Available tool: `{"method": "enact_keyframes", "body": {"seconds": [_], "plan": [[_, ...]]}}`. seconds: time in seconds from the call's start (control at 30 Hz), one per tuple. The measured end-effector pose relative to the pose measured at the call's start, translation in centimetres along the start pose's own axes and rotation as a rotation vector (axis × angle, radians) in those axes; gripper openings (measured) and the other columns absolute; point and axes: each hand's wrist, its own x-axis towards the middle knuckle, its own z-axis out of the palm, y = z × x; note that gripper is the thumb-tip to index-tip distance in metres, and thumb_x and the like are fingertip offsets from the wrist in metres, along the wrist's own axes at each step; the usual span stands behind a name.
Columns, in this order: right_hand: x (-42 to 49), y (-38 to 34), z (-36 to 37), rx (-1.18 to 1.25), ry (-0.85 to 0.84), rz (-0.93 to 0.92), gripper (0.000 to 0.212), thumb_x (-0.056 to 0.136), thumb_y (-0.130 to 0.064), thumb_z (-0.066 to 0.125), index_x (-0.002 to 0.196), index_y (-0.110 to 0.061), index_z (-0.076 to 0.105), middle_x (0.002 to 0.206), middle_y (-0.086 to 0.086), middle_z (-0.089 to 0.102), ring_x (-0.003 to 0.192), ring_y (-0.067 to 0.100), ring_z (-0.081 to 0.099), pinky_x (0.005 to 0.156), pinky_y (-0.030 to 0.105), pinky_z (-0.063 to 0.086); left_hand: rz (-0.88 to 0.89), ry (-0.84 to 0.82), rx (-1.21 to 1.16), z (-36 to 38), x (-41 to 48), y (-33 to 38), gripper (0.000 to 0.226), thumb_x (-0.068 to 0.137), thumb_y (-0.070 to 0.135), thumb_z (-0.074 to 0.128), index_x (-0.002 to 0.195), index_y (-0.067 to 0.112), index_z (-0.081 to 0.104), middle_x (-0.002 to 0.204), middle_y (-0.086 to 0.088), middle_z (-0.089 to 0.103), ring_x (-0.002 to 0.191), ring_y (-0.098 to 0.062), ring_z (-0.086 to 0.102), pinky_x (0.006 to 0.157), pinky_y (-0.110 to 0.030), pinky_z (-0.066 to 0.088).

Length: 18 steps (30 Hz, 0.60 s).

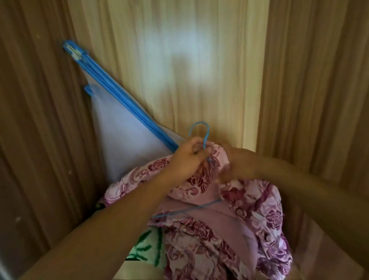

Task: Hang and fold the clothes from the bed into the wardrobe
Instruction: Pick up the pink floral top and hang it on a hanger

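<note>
The pink rose-print garment (210, 238) is draped over a blue wire hanger (201, 132). It hangs from the hanger's shoulders and spills down below it, in front of the wardrobe's pale back panel (194, 56). The cloth looks light, thin and rather slick, with no stiffness of its own, so it will likely slide off a bare wire shoulder if tilted. The firm place to hold is the hanger's neck just under the hook, with the collar steadied beside it.

That is how the hands lie. The left hand (187, 160) is curled round the hanger's neck, hook standing free above it. The right hand (233, 165), just right of the neck and blurred, appears to pinch the collar fabric against the hanger.

Left of the hanger and above it leans a blue-framed white fabric panel (120, 132) — what it is I cannot tell. Below and left of the hanger lies a green-and-white cloth (147, 248).
</note>
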Motion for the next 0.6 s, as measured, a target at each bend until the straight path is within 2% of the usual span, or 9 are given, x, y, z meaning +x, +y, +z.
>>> {"method": "enact_keyframes", "body": {"seconds": [0.07, 0.13, 0.17, 0.23, 0.33, 0.4, 0.43, 0.53, 0.6], "plan": [[0.2, 1.1, 0.9, -0.14, 0.114, -0.011, 0.079, 0.077, -0.031, 0.086, 0.145, -0.02, 0.048, 0.128, -0.005, 0.064, 0.107, 0.003, 0.058, 0.074, -0.009, 0.026, -0.069, -0.086, 0.02, -1.5, 0.2, -0.2, 0.012, 0.1, 0.019, 0.06, 0.107, 0.025, 0.067, 0.072, 0.003, 0.069, 0.057, -0.008, 0.065, 0.053, -0.021, 0.049], [0.4, 2.2, 0.9, -0.197, 0.228, -0.052, 0.07, 0.08, -0.031, 0.084, 0.141, -0.018, 0.052, 0.125, 0.005, 0.067, 0.109, 0.01, 0.053, 0.073, -0.009, 0.023, -0.043, -0.036, 0.174, -4.3, 0.3, -0.9, 0.021, 0.099, 0.01, 0.056, 0.115, 0.019, 0.067, 0.08, 0.006, 0.073, 0.072, -0.007, 0.069, 0.068, -0.021, 0.053], [0.5, 2.7, 0.7, -0.212, 0.263, -0.061, 0.068, 0.08, -0.031, 0.083, 0.14, -0.018, 0.053, 0.125, 0.008, 0.068, 0.112, 0.013, 0.049, 0.073, -0.006, 0.025, -0.037, 0.011, 0.308, -6.2, 0.4, -1.5, 0.025, 0.099, 0.007, 0.055, 0.118, 0.016, 0.067, 0.088, 0.001, 0.074, 0.081, -0.012, 0.07, 0.076, -0.023, 0.051], [0.8, 3.3, 0.1, -0.243, 0.287, -0.012, 0.067, 0.079, -0.035, 0.083, 0.138, -0.023, 0.054, 0.125, 0.006, 0.069, 0.107, 0.018, 0.059, 0.072, 0.007, 0.031, -0.122, 0.018, 0.599, -10.4, -0.2, -3.0, 0.034, 0.096, 0.005, 0.056, 0.128, 0.014, 0.063, 0.113, -0.005, 0.07, 0.105, -0.019, 0.066, 0.086, -0.021, 0.044], [1.5, 3.8, -0.9, -0.265, 0.304, 0.046, 0.065, 0.08, -0.04, 0.081, 0.137, -0.025, 0.053, 0.124, 0.005, 0.07, 0.113, 0.029, 0.064, 0.076, 0.023, 0.038, -0.422, -0.314, 0.614, -15.2, -2.3, -6.0, 0.052, 0.088, -0.01, 0.063, 0.136, 0.007, 0.053, 0.137, -0.01, 0.057, 0.115, -0.007, 0.06, 0.099, -0.021, 0.046], [1.9, 3.8, -1.3, -0.282, 0.314, 0.057, 0.067, 0.081, -0.041, 0.08, 0.139, -0.025, 0.052, 0.123, 0.009, 0.07, 0.113, 0.032, 0.064, 0.084, 0.032, 0.048, -0.543, -0.407, 0.566, -16.4, -3.6, -7.6, 0.081, 0.076, -0.012, 0.077, 0.147, 0.003, 0.04, 0.148, -0.014, 0.048, 0.131, -0.019, 0.052, 0.111, -0.039, 0.042], [2.2, 3.7, -1.4, -0.301, 0.319, 0.059, 0.067, 0.081, -0.042, 0.08, 0.139, -0.025, 0.051, 0.122, 0.011, 0.069, 0.112, 0.033, 0.064, 0.085, 0.036, 0.05, -0.534, -0.392, 0.609, -16.6, -4.0, -8.3, 0.09, 0.073, -0.003, 0.084, 0.15, 0.004, 0.037, 0.15, -0.013, 0.047, 0.136, -0.025, 0.047, 0.115, -0.04, 0.038], [2.8, 3.5, -1.4, -0.36, 0.338, 0.074, 0.065, 0.083, -0.047, 0.076, 0.138, -0.026, 0.048, 0.116, 0.013, 0.068, 0.108, 0.036, 0.064, 0.083, 0.039, 0.051, -0.408, -0.188, 0.781, -16.0, -4.6, -9.0, 0.065, 0.084, 0.031, 0.08, 0.141, 0.014, 0.056, 0.143, -0.004, 0.057, 0.132, -0.019, 0.052, 0.109, -0.027, 0.039], [3.0, 3.6, -1.6, -0.412, 0.36, 0.12, 0.067, 0.085, -0.052, 0.071, 0.14, -0.028, 0.043, 0.112, 0.012, 0.065, 0.105, 0.036, 0.063, 0.081, 0.041, 0.052, -0.391, 0.021, 0.665, -15.9, -4.4, -8.4, 0.042, 0.084, 0.034, 0.072, 0.12, 0.012, 0.073, 0.124, -0.007, 0.07, 0.117, -0.019, 0.062, 0.097, -0.031, 0.049]]}}
